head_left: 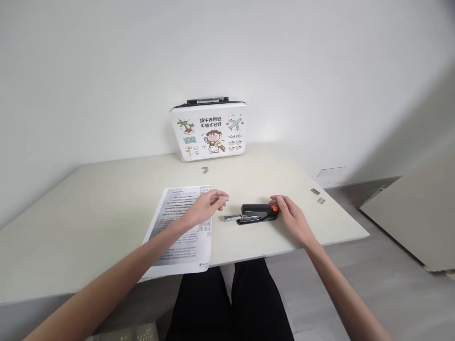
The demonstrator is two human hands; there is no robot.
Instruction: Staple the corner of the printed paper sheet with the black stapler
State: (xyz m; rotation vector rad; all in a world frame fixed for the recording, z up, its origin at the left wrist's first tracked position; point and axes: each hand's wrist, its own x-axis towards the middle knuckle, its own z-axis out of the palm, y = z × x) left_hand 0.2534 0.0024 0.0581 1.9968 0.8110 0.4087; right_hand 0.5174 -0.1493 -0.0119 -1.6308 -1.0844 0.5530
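Note:
A black stapler point(258, 213) with an orange rear piece lies on the table, its metal staple tray point(232, 218) slid out toward the left. My right hand point(291, 215) is closed on the stapler's rear end, with thumb and fingers about the orange part. My left hand point(208, 206) hovers over the right edge of the printed sheets point(174, 246), pinching a small grey strip of staples point(226, 199) between its fingertips. That strip is above and apart from the tray.
A white case point(209, 132) with cartoon prints stands against the wall at the back of the table point(88, 213). Loose staple strips point(205, 169) lie in front of it, and two more strips point(315, 191) lie near the right edge. My legs are under the front edge.

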